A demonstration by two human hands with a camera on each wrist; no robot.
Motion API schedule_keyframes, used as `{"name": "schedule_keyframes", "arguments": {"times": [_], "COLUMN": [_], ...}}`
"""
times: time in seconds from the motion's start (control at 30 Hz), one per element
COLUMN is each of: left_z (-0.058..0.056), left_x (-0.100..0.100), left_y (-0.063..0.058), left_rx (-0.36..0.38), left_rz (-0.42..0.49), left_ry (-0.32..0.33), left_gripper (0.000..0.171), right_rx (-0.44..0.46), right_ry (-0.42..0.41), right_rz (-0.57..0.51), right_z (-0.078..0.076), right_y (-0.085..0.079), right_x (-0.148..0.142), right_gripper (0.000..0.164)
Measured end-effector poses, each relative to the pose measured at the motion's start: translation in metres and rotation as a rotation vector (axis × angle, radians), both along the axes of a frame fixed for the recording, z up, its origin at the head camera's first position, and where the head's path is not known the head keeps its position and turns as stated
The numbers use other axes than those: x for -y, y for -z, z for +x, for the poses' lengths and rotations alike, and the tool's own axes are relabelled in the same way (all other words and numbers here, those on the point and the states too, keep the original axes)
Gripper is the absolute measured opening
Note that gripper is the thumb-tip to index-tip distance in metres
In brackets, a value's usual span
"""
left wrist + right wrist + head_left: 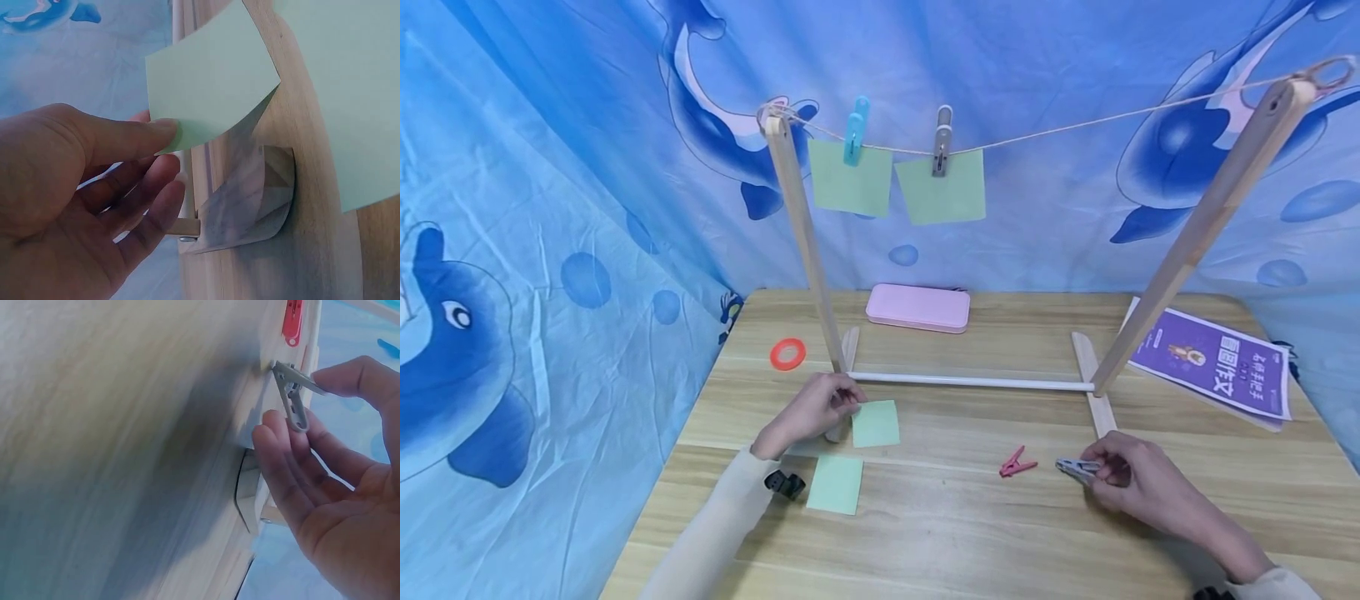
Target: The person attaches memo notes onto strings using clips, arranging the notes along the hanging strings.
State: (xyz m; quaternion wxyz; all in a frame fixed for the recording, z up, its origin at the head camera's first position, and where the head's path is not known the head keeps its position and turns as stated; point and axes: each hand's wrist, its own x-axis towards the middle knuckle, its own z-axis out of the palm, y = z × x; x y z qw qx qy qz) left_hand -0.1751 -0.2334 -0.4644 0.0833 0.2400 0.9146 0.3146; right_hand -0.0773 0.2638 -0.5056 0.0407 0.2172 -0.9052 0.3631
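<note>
Pale sleeves nearest. Left hand pinches a green note, left of centre; right hand grips a grey clothespin, near right. Step: gathering, apparently; next move probably calls for raising both to the far string.

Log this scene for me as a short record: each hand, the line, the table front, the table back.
Left hand: pinches a held note
Right hand: grips a held clip, gray
Line: blue clip and gray clip, each holding one green note, left note and right note
Table front: loose note, red clip
Table back: red ring, pink case, purple book
</note>
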Motion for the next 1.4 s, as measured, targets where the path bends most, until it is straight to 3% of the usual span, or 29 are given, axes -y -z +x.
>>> {"name": "schedule_keyframes", "arguments": {"times": [0.13,0.37,0.53,0.73,0.9,1.1,1.4], "left_z": [0.000,0.000,-0.002,-0.003,-0.004,-0.006,-0.008], "left_x": [-0.001,-0.004,-0.007,-0.014,-0.022,-0.034,-0.052], "left_y": [-0.001,-0.003,-0.002,-0.002,-0.003,-0.003,-0.002], "left_rx": [-0.015,-0.023,-0.037,-0.012,0.027,0.115,0.113], "left_rz": [0.014,0.069,0.124,0.196,0.281,0.466,0.602], "left_ry": [0.006,0.033,0.035,0.024,-0.032,-0.114,-0.164], "left_gripper": [0.009,0.013,0.013,0.012,0.012,0.015,0.020], "right_rx": [-0.001,0.058,0.069,0.119,0.118,0.112,0.085], "right_ry": [0.026,0.065,0.087,0.042,0.005,0.007,0.005], "right_rz": [-0.060,-0.267,-0.309,-0.372,-0.375,-0.332,-0.296], "right_z": [-0.001,-0.004,-0.007,-0.008,-0.013,-0.017,-0.022], "right_y": [-0.004,-0.016,-0.023,-0.034,-0.050,-0.064,-0.078], "right_x": [0.004,0.008,0.007,0.004,0.004,0.005,0.010], "right_gripper": [0.034,0.041,0.038,0.039,0.038,0.034,0.030]}}
